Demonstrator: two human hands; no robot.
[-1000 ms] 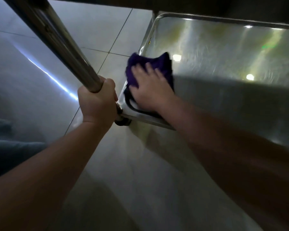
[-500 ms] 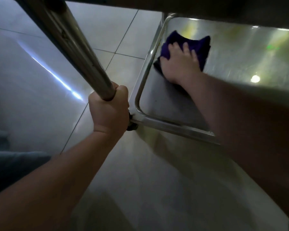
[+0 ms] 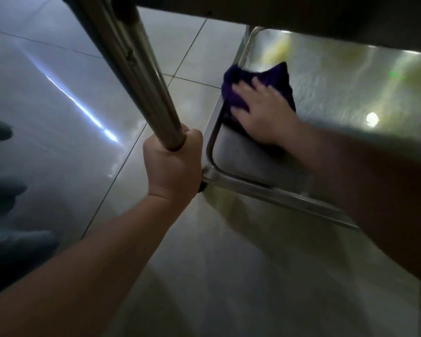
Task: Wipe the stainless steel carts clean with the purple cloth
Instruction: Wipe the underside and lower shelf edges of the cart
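Since half a second ago the right hand [image 3: 263, 115] is drawing the purple cloth [image 3: 258, 86] back along the left rim of the cart's lower shelf [image 3: 338, 93], away from the far left corner. Its grip is spread, fingers flat and pressing the cloth onto the steel, blurred. The left hand [image 3: 173, 164] is keeping its grip wrapped round the cart's upright post [image 3: 131, 66], by the shelf's near left corner, above the tiled floor [image 3: 46, 98].

Glossy pale floor tiles [image 3: 58, 69] — dim, seemingly unlit room, bright streak
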